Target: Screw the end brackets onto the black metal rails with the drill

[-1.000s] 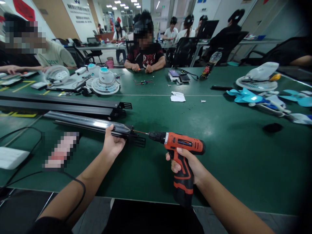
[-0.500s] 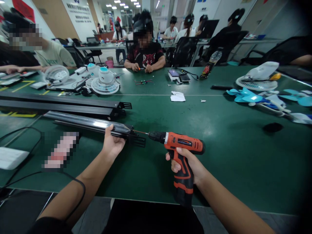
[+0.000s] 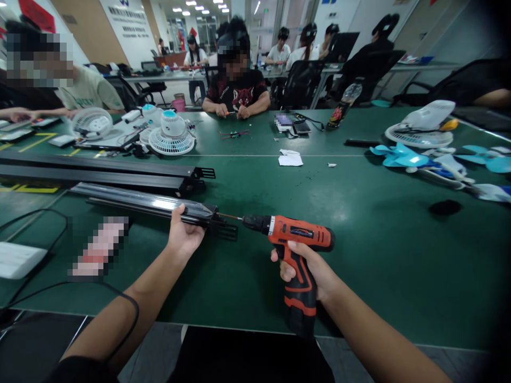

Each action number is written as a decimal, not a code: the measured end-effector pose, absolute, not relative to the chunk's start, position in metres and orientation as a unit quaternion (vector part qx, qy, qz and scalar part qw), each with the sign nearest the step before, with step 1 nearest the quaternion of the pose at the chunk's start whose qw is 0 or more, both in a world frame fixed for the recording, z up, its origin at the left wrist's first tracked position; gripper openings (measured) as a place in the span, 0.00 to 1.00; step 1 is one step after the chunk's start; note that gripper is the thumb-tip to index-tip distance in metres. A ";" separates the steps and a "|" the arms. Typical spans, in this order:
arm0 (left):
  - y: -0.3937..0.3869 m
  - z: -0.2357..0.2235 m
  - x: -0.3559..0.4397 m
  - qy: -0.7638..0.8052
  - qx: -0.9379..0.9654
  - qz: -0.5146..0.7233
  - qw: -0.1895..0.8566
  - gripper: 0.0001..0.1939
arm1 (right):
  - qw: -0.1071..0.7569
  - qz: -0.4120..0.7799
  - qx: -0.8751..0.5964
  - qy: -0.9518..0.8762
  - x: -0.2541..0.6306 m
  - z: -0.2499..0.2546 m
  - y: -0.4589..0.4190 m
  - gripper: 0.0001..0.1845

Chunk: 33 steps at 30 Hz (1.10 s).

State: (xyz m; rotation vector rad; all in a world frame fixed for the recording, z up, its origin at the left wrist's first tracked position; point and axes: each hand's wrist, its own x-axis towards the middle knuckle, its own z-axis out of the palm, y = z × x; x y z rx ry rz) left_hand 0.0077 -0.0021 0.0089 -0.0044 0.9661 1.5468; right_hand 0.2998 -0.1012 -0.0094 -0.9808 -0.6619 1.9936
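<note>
My left hand point(image 3: 182, 234) is wrapped round the near end of a long black metal rail point(image 3: 143, 202) that lies on the green table point(image 3: 371, 255). My right hand point(image 3: 305, 268) grips the handle of an orange and black cordless drill point(image 3: 297, 250). The drill points left, and its thin bit point(image 3: 230, 216) meets the black end bracket point(image 3: 223, 227) of the rail, just right of my left hand.
A second, longer black rail point(image 3: 99, 173) lies behind the first. Small white fans point(image 3: 171, 135) and a person's hands are at the back left, blue fan blades point(image 3: 403, 158) and a fan grille point(image 3: 419, 139) at the right. Paper scraps point(image 3: 290, 158) lie mid-table. Cables point(image 3: 35, 213) run at the left.
</note>
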 end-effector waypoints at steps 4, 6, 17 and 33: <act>-0.003 0.009 0.008 0.420 -0.005 0.671 0.611 0.12 | 0.394 0.793 -0.389 -0.255 0.299 -0.007 -0.101 0.25; -0.003 0.009 0.008 0.419 -0.007 0.671 0.611 0.12 | 0.394 0.794 -0.388 -0.252 0.299 -0.007 -0.100 0.26; -0.001 0.009 0.007 0.422 -0.011 0.673 0.608 0.12 | 0.399 0.796 -0.382 -0.247 0.300 -0.011 -0.101 0.26; -0.001 0.008 0.005 0.418 0.003 0.661 0.622 0.14 | 0.386 0.811 -0.346 -0.271 0.305 0.002 -0.102 0.28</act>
